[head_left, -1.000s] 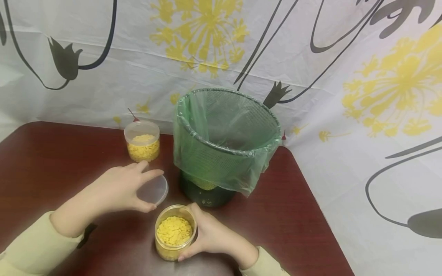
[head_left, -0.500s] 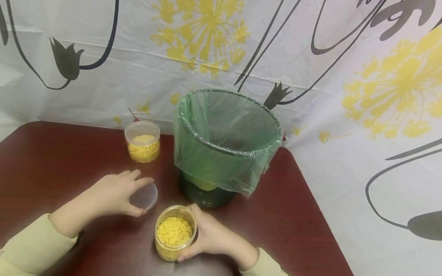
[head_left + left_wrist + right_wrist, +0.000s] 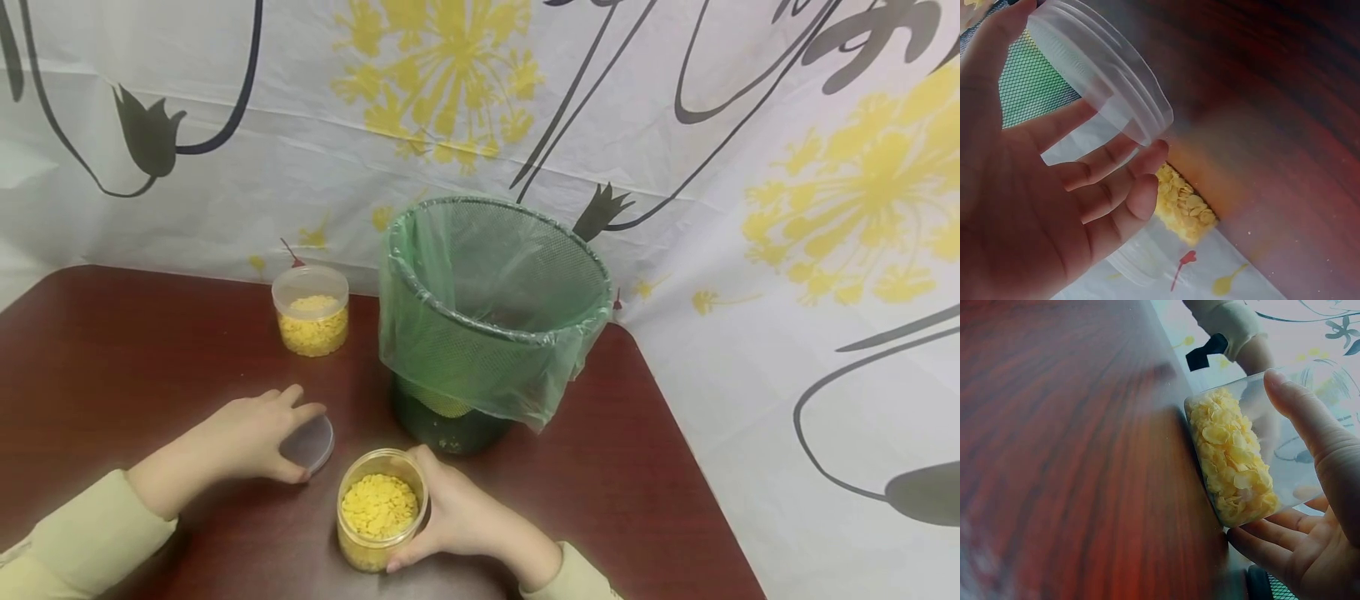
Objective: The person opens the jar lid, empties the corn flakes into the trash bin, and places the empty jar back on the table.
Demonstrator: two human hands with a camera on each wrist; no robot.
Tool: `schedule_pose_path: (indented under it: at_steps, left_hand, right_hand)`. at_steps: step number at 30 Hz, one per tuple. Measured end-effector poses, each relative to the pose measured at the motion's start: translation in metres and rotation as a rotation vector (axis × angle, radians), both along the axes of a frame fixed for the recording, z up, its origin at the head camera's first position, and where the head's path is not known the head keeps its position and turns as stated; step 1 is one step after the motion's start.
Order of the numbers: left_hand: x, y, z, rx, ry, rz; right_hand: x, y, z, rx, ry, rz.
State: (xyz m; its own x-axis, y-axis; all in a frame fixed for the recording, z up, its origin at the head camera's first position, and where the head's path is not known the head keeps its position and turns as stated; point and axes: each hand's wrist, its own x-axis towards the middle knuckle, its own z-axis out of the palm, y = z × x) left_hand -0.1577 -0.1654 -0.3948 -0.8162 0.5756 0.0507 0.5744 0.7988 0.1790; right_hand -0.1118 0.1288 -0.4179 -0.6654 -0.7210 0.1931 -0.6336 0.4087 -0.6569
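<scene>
Between its thumb and fingers my left hand (image 3: pixel 247 437) pinches a clear round lid (image 3: pixel 311 446) by its edges. In the left wrist view the lid (image 3: pixel 1107 69) is tilted, and the table lies beyond it. With my right hand (image 3: pixel 461 508) I hold an uncovered clear jar (image 3: pixel 372 546) upright on the table, thumb on the near side and fingers behind. Yellow flakes (image 3: pixel 380 505) fill part of it; the right wrist view shows the flakes (image 3: pixel 1229 459) through the jar wall, with space above them.
Farther back on the dark red table (image 3: pixel 150 350) stands another clear jar (image 3: pixel 311 312) of yellow flakes. A mesh bin (image 3: pixel 450 429) with a green plastic liner (image 3: pixel 480 367) stands behind my right hand. Patterned white cloth (image 3: pixel 262 200) hangs behind the table.
My left hand has moved left and toward me with the lid, away from the jar by my right hand. My right hand and its jar have stayed put.
</scene>
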Motion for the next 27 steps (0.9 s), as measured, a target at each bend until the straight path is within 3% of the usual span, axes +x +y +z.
schedule_pose_path:
  at_steps: [15, 27]
  left_hand:
    - [-0.0003, 0.0005, -0.0032, -0.018, 0.009, 0.011]
    - [-0.0051, -0.0002, 0.0023, -0.054, -0.041, 0.015]
  right_hand:
    - [-0.0003, 0.0002, -0.0023, -0.008, 0.016, 0.008]
    - [0.0025, -0.0013, -0.0029, -0.027, 0.052, 0.020]
